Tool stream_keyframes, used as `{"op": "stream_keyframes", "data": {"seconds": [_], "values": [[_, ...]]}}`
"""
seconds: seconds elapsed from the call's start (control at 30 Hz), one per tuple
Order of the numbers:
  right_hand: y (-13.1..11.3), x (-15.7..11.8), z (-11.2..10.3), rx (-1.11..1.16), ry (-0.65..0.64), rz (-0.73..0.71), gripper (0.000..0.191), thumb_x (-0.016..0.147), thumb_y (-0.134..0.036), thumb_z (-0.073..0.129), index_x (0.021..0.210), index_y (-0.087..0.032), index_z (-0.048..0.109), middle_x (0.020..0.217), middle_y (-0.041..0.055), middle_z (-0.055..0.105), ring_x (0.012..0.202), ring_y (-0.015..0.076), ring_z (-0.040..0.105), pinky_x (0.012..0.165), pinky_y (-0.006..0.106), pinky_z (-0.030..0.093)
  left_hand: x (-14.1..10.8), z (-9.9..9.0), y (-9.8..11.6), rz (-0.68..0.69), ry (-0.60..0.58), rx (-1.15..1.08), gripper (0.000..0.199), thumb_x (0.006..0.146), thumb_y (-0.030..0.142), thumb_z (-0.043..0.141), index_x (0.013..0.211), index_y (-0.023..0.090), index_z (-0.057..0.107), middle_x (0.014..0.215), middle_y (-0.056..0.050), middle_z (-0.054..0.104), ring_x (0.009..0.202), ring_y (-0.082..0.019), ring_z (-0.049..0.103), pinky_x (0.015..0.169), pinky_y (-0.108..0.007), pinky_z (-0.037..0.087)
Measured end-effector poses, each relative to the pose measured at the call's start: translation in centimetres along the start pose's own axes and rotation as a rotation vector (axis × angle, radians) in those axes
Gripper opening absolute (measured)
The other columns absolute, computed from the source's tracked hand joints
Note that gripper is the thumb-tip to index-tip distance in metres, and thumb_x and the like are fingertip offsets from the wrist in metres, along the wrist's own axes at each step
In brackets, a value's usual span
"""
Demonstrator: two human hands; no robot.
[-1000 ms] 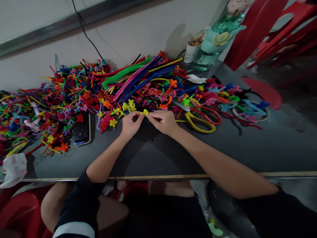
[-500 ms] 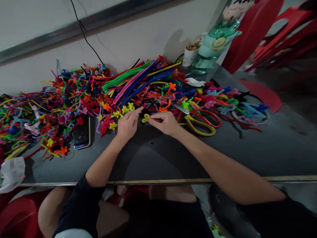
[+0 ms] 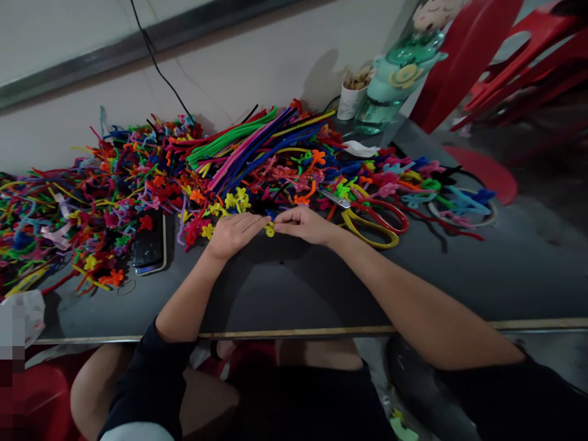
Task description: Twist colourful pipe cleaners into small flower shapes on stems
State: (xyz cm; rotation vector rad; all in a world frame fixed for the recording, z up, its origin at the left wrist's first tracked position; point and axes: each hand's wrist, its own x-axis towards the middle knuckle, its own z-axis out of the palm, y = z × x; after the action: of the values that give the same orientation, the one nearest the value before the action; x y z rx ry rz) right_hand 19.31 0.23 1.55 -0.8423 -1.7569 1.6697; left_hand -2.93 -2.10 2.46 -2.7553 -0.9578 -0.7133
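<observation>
A small piece of yellow pipe cleaner (image 3: 269, 231), bent into loops, is between my two hands above the dark table. My right hand (image 3: 307, 225) pinches it between thumb and fingertips from the right. From the left, my left hand (image 3: 235, 235) reaches it with fingers pressed together, their tips at the top of the loops; its thumb is hidden beneath. Finished yellow pipe-cleaner flowers (image 3: 237, 199) lie just behind my left hand. Scissors (image 3: 367, 222) with one red and one yellow handle rest to the right of my right hand.
A heap of coloured pipe-cleaner flowers (image 3: 114, 184) spreads along the wall, with straight pipe cleaners (image 3: 248, 150) on top. A phone (image 3: 149, 245) lies at left. At the back right stand a paper cup (image 3: 351, 103) and a green bottle (image 3: 383, 98). The table edge (image 3: 294, 332) is near me.
My left hand has turned flatter and its fingertips have come down to the yellow loops. The loops now show smaller between the hands. The right hand keeps its pinch.
</observation>
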Motion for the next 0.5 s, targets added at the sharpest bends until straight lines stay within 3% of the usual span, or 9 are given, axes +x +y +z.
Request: {"op": "stream_keyframes", "data": {"seconds": [0.17,0.33,0.43,0.5], "values": [[0.1,0.0,0.1,-0.005,0.015,0.023,0.034,0.069,-0.047,0.072,0.074,-0.014,0.068,0.058,-0.0022,0.057,0.051,0.0063,0.044,0.05,0.022,0.035,0.4,-0.4,0.2,0.037,-0.042,0.042,0.03,0.098,0.021,0.037,0.113,0.021,0.063,0.1,-0.008,0.072,0.091,-0.017,0.067,0.072,-0.027,0.048],[0.1,-0.1,0.0,-0.085,0.021,0.038,0.039,0.069,-0.051,0.071,0.078,-0.013,0.069,0.058,-0.0016,0.056,0.049,0.0055,0.04,0.046,0.022,0.029,0.9,-0.6,0.3,0.164,-0.023,0.213,0.026,0.097,0.016,0.038,0.107,0.017,0.061,0.091,-0.006,0.071,0.081,-0.014,0.065,0.065,-0.025,0.044],[0.3,-0.2,-0.2,-0.299,0.051,0.004,0.035,0.075,-0.048,0.067,0.08,-0.013,0.072,0.055,-0.0019,0.055,0.046,0.0056,0.037,0.047,0.022,0.028,1.2,-0.3,0.4,0.212,-0.038,0.259,0.025,0.097,0.016,0.037,0.1,0.017,0.061,0.083,-0.005,0.068,0.075,-0.012,0.061,0.06,-0.025,0.04],[0.4,-0.4,-0.1,-0.546,0.125,-0.06,0.027,0.08,-0.039,0.063,0.082,-0.015,0.074,0.055,-0.0009,0.058,0.047,0.0071,0.042,0.049,0.023,0.03,1.3,0.1,0.6,0.17,-0.084,0.227,0.029,0.098,0.018,0.034,0.092,0.017,0.062,0.073,-0.004,0.064,0.068,-0.012,0.058,0.056,-0.025,0.036]]}}
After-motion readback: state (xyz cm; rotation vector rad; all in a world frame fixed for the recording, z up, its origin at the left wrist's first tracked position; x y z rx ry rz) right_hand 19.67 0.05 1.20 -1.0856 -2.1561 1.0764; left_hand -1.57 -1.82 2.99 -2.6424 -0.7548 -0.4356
